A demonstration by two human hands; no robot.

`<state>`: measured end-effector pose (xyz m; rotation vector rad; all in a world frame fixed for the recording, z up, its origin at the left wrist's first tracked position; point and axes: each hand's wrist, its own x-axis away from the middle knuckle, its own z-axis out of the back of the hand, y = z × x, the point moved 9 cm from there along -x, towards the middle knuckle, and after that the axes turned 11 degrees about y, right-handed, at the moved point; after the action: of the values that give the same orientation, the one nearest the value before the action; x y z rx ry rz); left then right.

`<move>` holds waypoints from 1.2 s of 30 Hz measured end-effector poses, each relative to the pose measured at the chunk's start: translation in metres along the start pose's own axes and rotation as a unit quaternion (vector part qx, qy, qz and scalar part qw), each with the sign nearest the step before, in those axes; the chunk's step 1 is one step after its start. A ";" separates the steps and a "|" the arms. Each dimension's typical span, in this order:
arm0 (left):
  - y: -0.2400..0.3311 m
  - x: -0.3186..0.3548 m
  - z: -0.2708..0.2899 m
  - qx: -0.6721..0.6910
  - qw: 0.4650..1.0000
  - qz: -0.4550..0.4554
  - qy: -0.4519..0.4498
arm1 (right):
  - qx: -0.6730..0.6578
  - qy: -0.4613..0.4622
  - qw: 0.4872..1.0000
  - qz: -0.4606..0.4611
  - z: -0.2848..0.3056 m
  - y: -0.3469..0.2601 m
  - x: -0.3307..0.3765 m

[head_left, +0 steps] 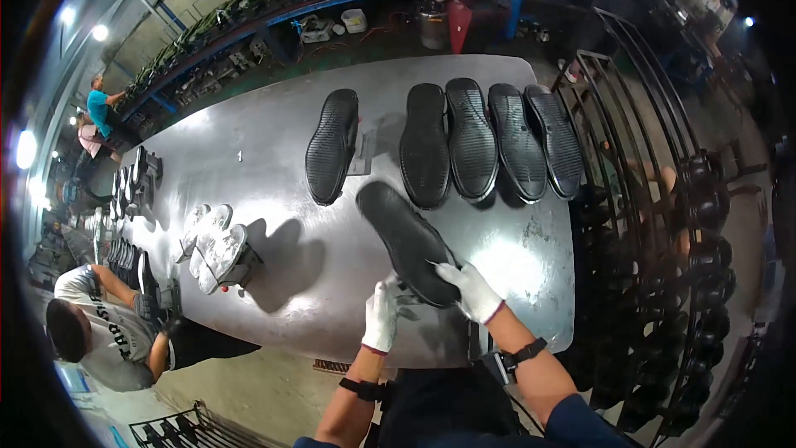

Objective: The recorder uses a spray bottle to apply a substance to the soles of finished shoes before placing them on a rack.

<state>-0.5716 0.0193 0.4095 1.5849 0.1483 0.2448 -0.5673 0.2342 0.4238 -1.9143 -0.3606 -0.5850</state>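
A black shoe sole (402, 236) is held tilted over the near part of the metal table, its ridged underside less visible than on the others. My right hand (473, 292), in a white knit glove, grips its near end, thumb on top. My left hand (381, 319), gloved too, is beside the sole's near end with its fingers curled; a greyish shape lies next to them, and what they hold, if anything, is unclear. Beyond stand several black soles, treads up: one sole (332, 148) apart on the left, and a row including this sole (424, 145) on the right.
Pale, foil-like shoe forms (217, 253) stand on the metal table (274, 137) to the left. A co-worker (108, 323) handles dark footwear at the table's left end. A metal rack (638, 116) with dark shoes lines the right side. A conveyor line (249, 29) runs behind.
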 end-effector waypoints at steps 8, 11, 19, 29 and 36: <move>-0.157 0.009 0.010 0.270 0.915 0.244 0.174 | 0.220 -0.045 0.974 0.028 0.070 -0.034 0.082; -0.097 0.011 -0.112 -0.291 0.945 0.120 -0.086 | 0.166 0.072 0.981 -0.064 0.163 -0.007 0.133; -0.090 0.035 -0.160 -0.374 0.902 -0.066 -0.208 | 0.103 0.185 0.977 -0.011 0.147 0.055 0.214; 0.028 0.069 -0.165 0.022 0.984 0.157 -0.077 | 0.502 0.265 0.740 0.360 0.044 -0.082 0.195; 0.107 0.200 -0.158 -0.081 0.950 -0.186 -0.236 | 0.467 0.091 0.719 0.507 0.129 -0.030 0.346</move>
<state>-0.4238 0.2187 0.5319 1.3795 0.0508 -0.4081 -0.2631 0.3589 0.5947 -0.7979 0.4803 0.1833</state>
